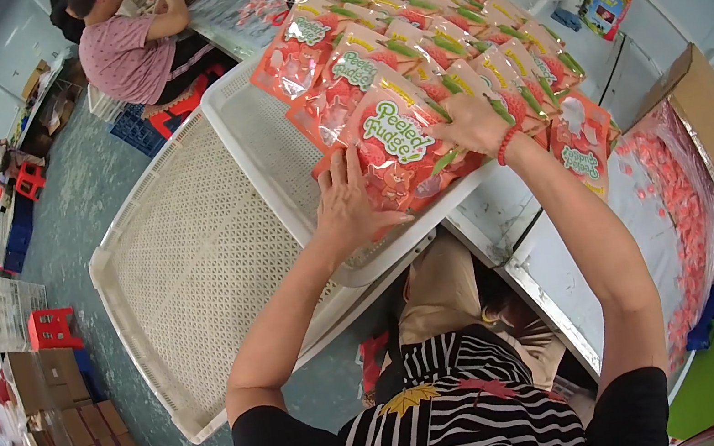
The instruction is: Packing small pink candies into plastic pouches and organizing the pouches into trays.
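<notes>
Here's the front pouch [395, 139], coral-pink and glossy, leaning back, printed face turned up, against overlapping rows of matching pouches [440, 35] crowded into the white basket [256, 132]

The person's left forearm [283, 312] slants forward and inward from a bent elbow to the left hand [341, 202], whose fingers point mostly ahead while the thumb spreads out to the right. The right forearm [570, 214] also angles inward, the right hand [473, 124] reaching leftward, back uppermost (how tightly its fingertips close is hard to tell). The hands are near each other, not touching.
</notes>
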Demonstrator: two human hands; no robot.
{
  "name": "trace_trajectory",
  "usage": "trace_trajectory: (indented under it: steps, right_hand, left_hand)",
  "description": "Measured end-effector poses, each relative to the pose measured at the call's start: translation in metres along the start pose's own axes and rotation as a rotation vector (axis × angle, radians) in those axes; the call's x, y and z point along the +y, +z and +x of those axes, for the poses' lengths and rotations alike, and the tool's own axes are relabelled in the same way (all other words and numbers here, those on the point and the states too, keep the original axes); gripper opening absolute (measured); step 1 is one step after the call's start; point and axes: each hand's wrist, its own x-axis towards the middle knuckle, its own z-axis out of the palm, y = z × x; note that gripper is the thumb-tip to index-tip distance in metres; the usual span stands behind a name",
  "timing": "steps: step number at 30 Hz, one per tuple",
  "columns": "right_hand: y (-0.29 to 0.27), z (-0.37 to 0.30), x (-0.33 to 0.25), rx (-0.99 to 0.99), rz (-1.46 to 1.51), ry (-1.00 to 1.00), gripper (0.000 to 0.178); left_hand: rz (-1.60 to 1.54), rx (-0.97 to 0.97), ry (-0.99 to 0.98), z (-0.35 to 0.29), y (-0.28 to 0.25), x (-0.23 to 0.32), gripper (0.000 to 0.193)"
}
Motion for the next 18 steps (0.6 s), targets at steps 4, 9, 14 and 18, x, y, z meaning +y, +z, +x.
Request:
trace_trajectory:
  steps: [4, 9, 14, 18]
  right_hand:
    - [-0.004, -0.01, 0.023, 0.029, 0.262, 0.106, 0.032]
    - [-0.011, -0.021, 0.032, 0.135, 0.227, 0.135, 0.041]
    - [0.022, -0.084, 0.026, 0.792, -0.098, -0.231, 0.035]
    - [0.047, -0.143, 0.054, 0.849, -0.131, -0.264, 0.033]
  left_hand:
    - [0.076, -0.033, -0.025, 0.011, 0.018, 0.013, 0.126]
    - [0.047, 0.001, 0.015, 0.029, 0.029, 0.022, 0.127]
    - [0.017, 0.013, 0.157, 0.022, 0.033, -0.004, 0.119]
    - [0.028, 0.005, 0.119, 0.027, 0.031, 0.01, 0.118]
